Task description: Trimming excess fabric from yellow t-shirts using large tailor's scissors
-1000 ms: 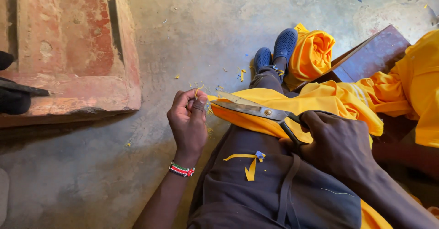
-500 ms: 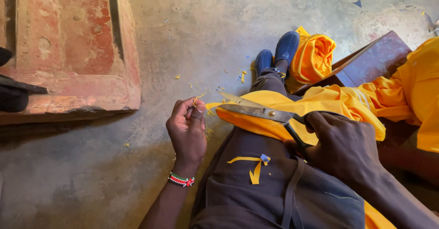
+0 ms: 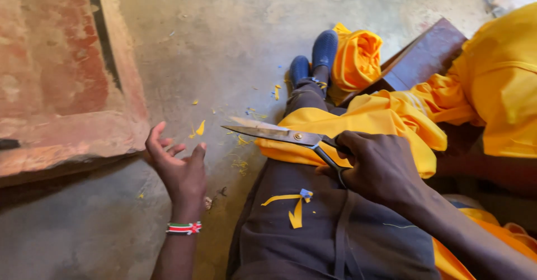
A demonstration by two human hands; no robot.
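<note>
Since the earlier frames we see the left hand [image 3: 178, 168] has let go of the cloth edge it pinched and swung out to the left, away from the scissors [image 3: 279, 134]; a small yellow scrap [image 3: 200, 128] now shows just above its fingertips.

In the head view, the left hand is spread wide, fingers splayed and holding nothing, hovering over the concrete floor [image 3: 224, 28] beside the lap. A striped beaded bracelet [image 3: 184, 228] circles its wrist. The right hand [image 3: 380, 168] grips the handles of the scissors, whose blades stand slightly parted and point left toward the open hand, well apart from it. The scissors lie across the yellow fabric [image 3: 369, 123], which is draped over the knees just above the right hand and trails off to the right. Below the blades, between the two hands, a yellow strip with a blue snippet [image 3: 295, 204] rests on the dark trousers [image 3: 291, 241]. Beyond the scissors we see blue shoes [image 3: 324, 48] and a bundled yellow cloth [image 3: 358, 56] touching them. Left of the open hand sits a worn reddish slab [image 3: 61, 78].
</note>
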